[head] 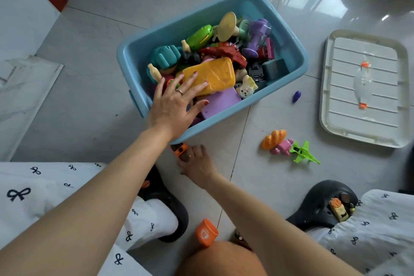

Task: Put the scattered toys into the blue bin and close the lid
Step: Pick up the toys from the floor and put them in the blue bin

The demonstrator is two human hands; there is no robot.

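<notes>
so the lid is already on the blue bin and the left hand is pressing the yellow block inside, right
Not quite. The head view shows the lid lying on the floor to the right of the blue bin, which is open and full of toys. The rest holds: the left hand is pressing flat on the yellow block inside the bin.

A home floor is shown: glossy grey floor tiles (89,56), small plastic toys scattered beside a toy-filled blue plastic bin (291,51), and black house slippers (318,204) worn nearby.
</notes>
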